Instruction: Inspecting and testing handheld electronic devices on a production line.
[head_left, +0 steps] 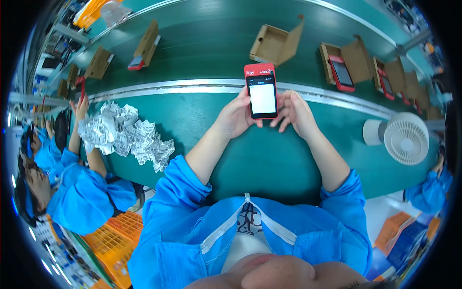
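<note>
A red handheld payment terminal [262, 94] with a lit screen, dark at the top and white below, is held upright over the green table. My left hand [235, 115] grips its left side, thumb on the front edge. Just right of the terminal, my right hand [297, 113] has its fingers loosely spread, and I see nothing in it. Beyond the metal rail, an open cardboard box [269, 44] lies with its lid folded back. Another open box [361, 62] to the right has a similar red terminal [341, 73] resting at its front.
Crumpled printed paper slips [127, 132] pile up on the left. A white fan [405, 138] stands at right. More boxes [147, 45] line the green conveyor [207, 43] behind the metal rail [192, 85]. A co-worker in blue [89, 192] sits at left; orange crates [118, 241] stand below.
</note>
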Demonstrator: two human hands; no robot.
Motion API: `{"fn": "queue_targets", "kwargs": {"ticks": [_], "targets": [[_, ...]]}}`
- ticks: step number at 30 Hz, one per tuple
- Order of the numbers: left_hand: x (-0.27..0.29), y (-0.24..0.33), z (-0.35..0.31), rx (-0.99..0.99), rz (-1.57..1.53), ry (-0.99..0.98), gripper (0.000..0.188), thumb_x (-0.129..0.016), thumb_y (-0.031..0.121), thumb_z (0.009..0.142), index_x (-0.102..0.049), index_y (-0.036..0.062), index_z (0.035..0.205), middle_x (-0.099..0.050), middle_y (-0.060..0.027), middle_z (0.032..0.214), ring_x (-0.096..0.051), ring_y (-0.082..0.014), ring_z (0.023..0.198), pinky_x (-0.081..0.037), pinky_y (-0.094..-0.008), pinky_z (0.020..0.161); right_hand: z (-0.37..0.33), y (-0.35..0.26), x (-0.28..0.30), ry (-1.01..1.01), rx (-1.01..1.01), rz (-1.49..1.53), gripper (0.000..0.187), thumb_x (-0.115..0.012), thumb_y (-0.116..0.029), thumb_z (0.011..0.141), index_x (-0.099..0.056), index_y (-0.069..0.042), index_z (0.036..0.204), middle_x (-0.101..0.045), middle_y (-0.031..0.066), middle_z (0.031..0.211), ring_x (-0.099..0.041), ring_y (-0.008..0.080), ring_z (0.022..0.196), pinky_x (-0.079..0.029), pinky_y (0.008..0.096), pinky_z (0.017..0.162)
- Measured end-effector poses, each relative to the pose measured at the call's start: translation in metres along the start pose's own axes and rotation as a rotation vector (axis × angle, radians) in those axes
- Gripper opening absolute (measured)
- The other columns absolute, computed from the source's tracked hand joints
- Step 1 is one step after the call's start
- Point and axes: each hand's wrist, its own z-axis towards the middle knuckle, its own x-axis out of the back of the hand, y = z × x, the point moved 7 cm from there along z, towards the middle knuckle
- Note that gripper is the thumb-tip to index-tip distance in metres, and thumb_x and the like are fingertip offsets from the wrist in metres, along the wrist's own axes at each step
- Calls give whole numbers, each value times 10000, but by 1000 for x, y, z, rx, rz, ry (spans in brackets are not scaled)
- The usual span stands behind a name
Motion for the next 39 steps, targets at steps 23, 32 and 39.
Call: {"fn": "queue_targets", "kwargs": {"ticks": [23,32,39], "targets": [[15,-9,2,43,-143,55,446,-439,377,987,-398,90,1327,-540,-100,1171,-543,-229,1105,-503,-409,859,59,-26,51,375,8,303,354,-383,-250,1007,-511,73,941,-637,157,766,-634,202,603,-560,275,529],[11,-9,-4,78,-56,35,406,-477,347,979,-423,80,1280,-551,-90,1126,-549,-216,1093,-491,-384,873,58,-51,101,465,-108,234,341,-415,-260,981,-491,70,945,-622,176,761,-637,214,581,-567,280,496],[15,-10,1,42,-48,89,531,-492,400,962,-342,94,1370,-458,-111,1282,-491,-213,1171,-485,-403,891,14,-25,11,413,111,2,514,-319,-489,1001,-503,-19,904,-582,112,695,-542,160,482,-412,242,402]]}}
